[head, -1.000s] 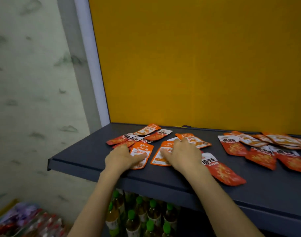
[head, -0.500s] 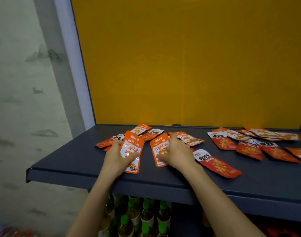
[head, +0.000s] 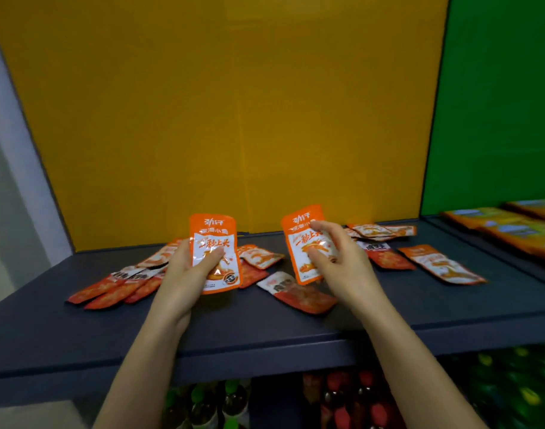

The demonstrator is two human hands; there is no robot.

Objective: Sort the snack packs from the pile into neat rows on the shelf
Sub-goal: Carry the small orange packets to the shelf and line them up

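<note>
Both hands, left (head: 187,267) and right (head: 336,261), each grip an upright orange-and-white snack pack (head: 213,252).

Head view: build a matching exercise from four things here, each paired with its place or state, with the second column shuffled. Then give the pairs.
1. left hand
2. red pack nearest the right hand
3. bottles
4. green panel

A. below the shelf
B. lies flat on the shelf
C. holds an orange pack
D. right of the yellow panel

Pairs: 1-C, 2-B, 3-A, 4-D.
</note>
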